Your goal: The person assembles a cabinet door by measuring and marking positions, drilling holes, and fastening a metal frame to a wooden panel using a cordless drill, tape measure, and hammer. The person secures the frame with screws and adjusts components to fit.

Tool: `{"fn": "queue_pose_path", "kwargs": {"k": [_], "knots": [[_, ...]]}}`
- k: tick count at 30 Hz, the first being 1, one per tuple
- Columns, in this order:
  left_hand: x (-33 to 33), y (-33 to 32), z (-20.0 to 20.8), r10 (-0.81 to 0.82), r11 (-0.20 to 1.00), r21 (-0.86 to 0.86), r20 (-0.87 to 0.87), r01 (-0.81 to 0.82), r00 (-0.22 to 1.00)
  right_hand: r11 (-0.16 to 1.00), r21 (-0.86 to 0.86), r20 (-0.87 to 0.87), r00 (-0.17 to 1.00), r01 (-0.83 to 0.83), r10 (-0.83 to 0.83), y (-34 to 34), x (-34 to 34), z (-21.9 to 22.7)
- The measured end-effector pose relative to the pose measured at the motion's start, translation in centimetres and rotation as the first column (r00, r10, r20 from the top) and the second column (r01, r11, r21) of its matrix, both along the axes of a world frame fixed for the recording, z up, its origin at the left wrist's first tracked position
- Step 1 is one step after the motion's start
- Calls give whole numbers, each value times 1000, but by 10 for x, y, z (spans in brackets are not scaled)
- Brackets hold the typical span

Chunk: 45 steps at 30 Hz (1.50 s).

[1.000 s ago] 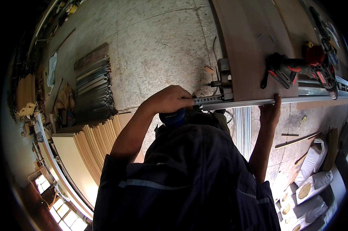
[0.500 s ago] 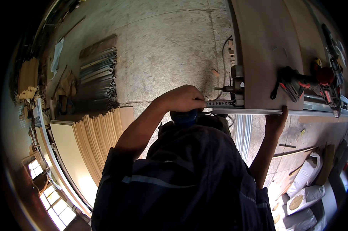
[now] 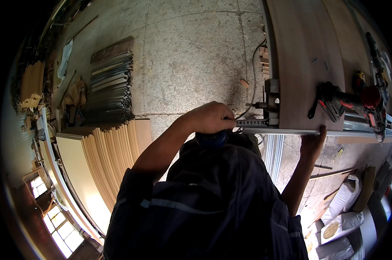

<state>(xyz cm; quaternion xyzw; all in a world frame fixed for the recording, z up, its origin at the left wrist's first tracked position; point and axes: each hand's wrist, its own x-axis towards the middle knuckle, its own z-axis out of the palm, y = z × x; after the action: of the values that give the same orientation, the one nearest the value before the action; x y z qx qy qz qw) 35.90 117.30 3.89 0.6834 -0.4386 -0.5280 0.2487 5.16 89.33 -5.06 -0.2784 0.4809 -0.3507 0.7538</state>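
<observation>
My left hand is closed, its thumb and fingers pinching one end of a dark ruler with pale marks. The ruler's other end lies against the corner of the workbench, beside a metal clamp-like fitting. Along the bench's near edge runs a long pale metal profile. My right hand grips this profile from below, with a fingertip showing above it at the edge of the brown board. Below my left hand a rounded dark blue thing shows in part; its kind is unclear.
Cordless power tools lie on the bench at right. Stacked metal profiles and upright thin boards stand on the left. A cable hangs beside the bench. White sacks lie at lower right.
The whole view has shifted slightly, so the bench and hands sit a little lower in the picture. Both hands keep their holds.
</observation>
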Motion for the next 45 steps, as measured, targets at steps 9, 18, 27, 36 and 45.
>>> {"fn": "queue_pose_path", "kwargs": {"k": [9,18,27,36,45], "knots": [[-2,-2,6,4,994,111,-12,-2,1000,1000,-3,-36,999,-10,9,9,2,10],[-2,-2,5,18,994,104,-31,-14,999,1000,24,-72,997,19,-17,6,0,12],[0,-4,6,-5,995,102,-22,7,1000,998,27,-92,995,50,-48,6,-2,9],[-3,-2,10,35,997,74,-8,-34,999,996,26,-98,992,88,-85,8,-2,13],[-10,0,13,38,999,20,73,-40,997,995,19,-119,988,100,-97,7,-5,11]]}}
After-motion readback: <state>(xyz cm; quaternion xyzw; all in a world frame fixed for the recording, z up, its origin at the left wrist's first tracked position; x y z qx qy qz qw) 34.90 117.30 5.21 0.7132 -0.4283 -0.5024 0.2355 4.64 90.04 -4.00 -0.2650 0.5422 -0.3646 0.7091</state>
